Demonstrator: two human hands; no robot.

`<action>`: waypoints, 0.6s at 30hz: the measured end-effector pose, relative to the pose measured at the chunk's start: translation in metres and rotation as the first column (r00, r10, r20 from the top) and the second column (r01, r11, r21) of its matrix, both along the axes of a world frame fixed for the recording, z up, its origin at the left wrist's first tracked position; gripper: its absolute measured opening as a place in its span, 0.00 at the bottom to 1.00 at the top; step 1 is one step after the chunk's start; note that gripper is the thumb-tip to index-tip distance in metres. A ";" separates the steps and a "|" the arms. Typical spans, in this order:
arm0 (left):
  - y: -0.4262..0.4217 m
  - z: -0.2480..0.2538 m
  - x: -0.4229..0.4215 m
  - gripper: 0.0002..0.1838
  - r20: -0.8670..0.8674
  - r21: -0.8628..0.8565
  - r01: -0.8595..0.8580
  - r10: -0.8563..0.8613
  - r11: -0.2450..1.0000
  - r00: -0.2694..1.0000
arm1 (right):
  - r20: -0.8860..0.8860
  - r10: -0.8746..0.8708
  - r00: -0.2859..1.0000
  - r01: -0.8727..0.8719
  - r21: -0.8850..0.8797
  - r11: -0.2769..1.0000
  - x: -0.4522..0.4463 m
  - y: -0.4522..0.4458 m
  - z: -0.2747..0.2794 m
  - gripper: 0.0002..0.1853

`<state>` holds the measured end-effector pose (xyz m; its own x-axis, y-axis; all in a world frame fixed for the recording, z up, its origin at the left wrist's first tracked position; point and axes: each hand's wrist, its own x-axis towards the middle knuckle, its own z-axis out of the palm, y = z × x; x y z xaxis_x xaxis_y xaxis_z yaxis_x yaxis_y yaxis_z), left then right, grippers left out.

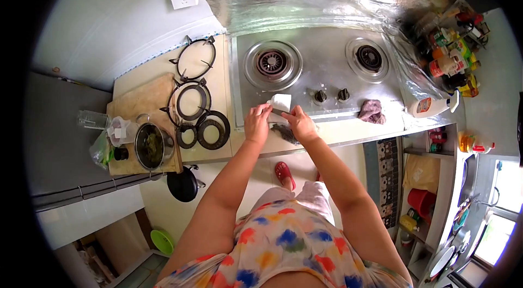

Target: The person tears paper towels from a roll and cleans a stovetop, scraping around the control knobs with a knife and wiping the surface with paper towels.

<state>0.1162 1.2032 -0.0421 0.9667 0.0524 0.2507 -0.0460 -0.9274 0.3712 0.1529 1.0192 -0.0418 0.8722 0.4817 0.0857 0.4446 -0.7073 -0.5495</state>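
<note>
My left hand (257, 124) and my right hand (301, 123) are close together over the front edge of the steel gas stove (327, 104). Between them lies a thin grey blade-like piece (280, 112); its kind is too small to make out. My right fingers are closed on one end of it, and my left fingers are pinched at the other. A white folded block (281, 101), paper or sponge, sits just beyond the fingers. Below, on the counter edge, lies a dark grey scrubber-like wad (285, 134). Two burners (272, 63) show without their grates.
Black pan supports (196, 59) and burner rings (212, 130) lie on the left counter. Beside them a cutting board (133, 97) bears a steel pot (153, 146) with greens. At right are a brown rag (371, 111), a spray bottle (433, 106) and several sauce bottles (447, 65).
</note>
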 end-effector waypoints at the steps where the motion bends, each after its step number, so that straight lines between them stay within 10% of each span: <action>1: -0.001 0.001 -0.002 0.23 -0.016 0.011 -0.002 0.003 1.000 1.000 | -0.025 -0.012 1.000 0.012 -0.005 1.000 -0.003 -0.002 0.001 0.18; 12: -0.014 0.003 -0.009 0.27 -0.054 -0.036 -0.116 0.114 0.993 0.992 | -0.036 -0.275 0.961 0.276 0.220 0.936 -0.023 -0.085 0.038 0.16; 18: -0.018 0.000 -0.005 0.22 0.054 -0.137 -0.107 0.116 0.985 0.992 | -0.028 -0.535 0.845 0.533 -0.045 0.845 -0.024 -0.148 0.038 0.20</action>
